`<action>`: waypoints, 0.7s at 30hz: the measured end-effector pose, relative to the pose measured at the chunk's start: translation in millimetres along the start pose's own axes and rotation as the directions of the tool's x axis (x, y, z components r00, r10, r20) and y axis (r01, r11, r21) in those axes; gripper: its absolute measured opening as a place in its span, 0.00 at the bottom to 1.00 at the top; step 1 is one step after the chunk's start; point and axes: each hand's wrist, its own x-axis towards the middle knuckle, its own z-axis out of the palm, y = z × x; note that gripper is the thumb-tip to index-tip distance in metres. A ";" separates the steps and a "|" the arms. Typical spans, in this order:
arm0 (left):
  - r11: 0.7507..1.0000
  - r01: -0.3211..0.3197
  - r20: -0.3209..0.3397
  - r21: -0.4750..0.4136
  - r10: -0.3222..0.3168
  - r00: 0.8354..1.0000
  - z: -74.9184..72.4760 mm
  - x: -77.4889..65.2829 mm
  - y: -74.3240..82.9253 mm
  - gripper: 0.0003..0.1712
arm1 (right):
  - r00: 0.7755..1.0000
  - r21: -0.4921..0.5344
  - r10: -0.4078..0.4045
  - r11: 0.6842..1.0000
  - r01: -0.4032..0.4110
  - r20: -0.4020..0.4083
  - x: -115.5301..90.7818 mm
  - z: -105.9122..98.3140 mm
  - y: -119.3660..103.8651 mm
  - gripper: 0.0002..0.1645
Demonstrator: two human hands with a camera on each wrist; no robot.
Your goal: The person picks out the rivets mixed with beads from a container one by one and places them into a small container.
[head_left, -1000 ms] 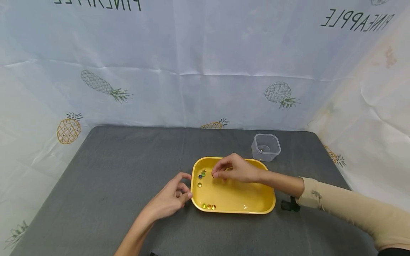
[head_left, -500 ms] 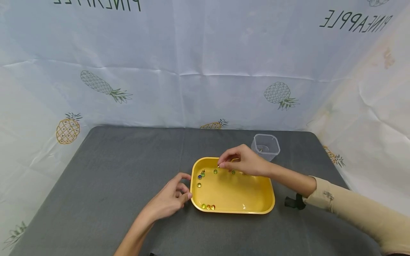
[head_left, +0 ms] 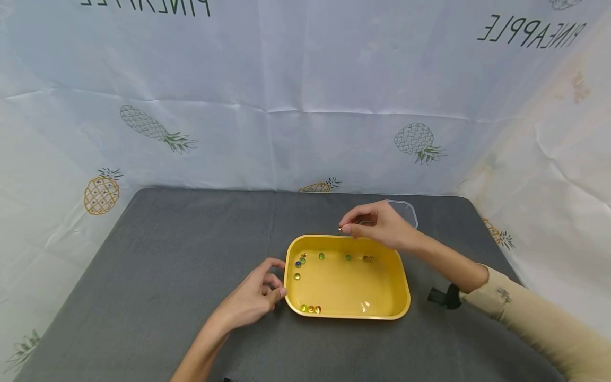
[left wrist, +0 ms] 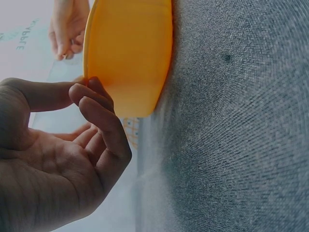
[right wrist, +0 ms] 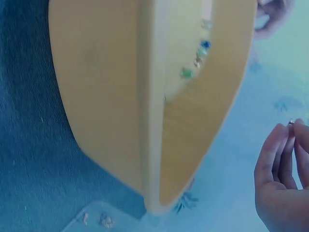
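Observation:
A yellow tray [head_left: 348, 317] stands on the grey table with several glass marbles inside, among them a blue marble [head_left: 298, 264] and a green marble [head_left: 348, 257]. My left hand [head_left: 253, 294] holds the tray's left rim, thumb and curled fingertips against it; the left wrist view shows this hand [left wrist: 67, 145] close up. Just above the tray's far rim, my right hand [head_left: 374, 225] pinches a small shiny marble [head_left: 340, 229] between thumb and fingertips. In the right wrist view the pinched marble [right wrist: 291, 123] is mostly covered by the fingers.
Behind the right hand stands a clear plastic container [head_left: 406, 212], partly hidden; small things [right wrist: 107, 221] lie in it in the right wrist view. Three marbles [head_left: 311, 309] sit by the tray's near left corner. A pineapple-print cloth [head_left: 229, 143] hangs behind the table.
My right hand has lifted from inside the tray and moved right and away, past the far rim, with the marble pinched. The left hand stays put on the tray.

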 end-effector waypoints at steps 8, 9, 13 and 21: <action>1.000 0.007 -0.003 -0.002 -0.007 1.000 0.0 -0.1 0.4 0.27 | 0.994 -0.049 0.051 0.997 -0.056 -0.098 -4.1 -19.3 12.0 0.09; 1.000 0.006 -0.003 -0.003 -0.006 1.000 0.0 -0.3 0.4 0.27 | 0.993 -0.055 0.055 0.997 -0.061 -0.105 -4.6 -21.1 13.6 0.09; 1.000 0.001 -0.002 -0.006 -0.001 1.000 -0.1 -0.7 0.6 0.27 | 0.990 -0.091 0.060 0.993 -0.072 -0.129 -7.4 -28.1 19.4 0.10; 1.000 -0.007 -0.002 -0.005 0.007 1.000 0.5 -0.7 1.3 0.28 | 0.983 -0.137 0.055 0.987 -0.080 -0.173 -11.5 -42.9 37.5 0.11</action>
